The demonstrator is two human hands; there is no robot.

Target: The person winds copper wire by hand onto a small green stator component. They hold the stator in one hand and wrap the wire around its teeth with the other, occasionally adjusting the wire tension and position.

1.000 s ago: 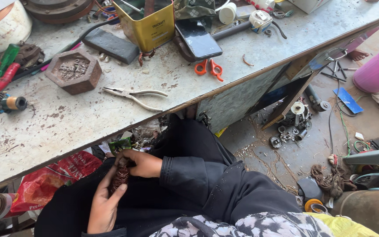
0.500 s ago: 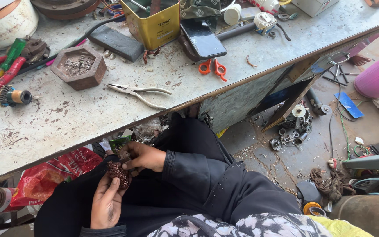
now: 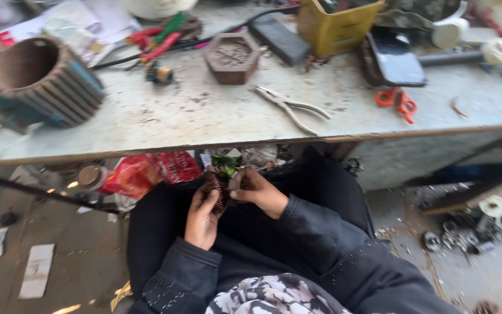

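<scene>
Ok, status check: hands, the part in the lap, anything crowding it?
Left hand cups the dark coiled part from below. Right hand grips its top. Held in the lap, below the bench edge. Nothing blocking.

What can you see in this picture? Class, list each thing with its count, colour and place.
Workbench: one, grey, across the top.
Ribbed metal ring: one, rusty brown and blue, bench left.
Six-sided dish: one, brown, bench middle.
Pliers: one, silver, near the bench's front edge.
Scissors: one, orange handles, bench right.
Tin box: one, yellow, bench back.
Phone: one, black, right of the tin.
Plastic bag: one, red, under the bench.
Small wound part: one, dark reddish brown, held in the lap.
Left hand: cups the part.
Right hand: grips its top.
</scene>
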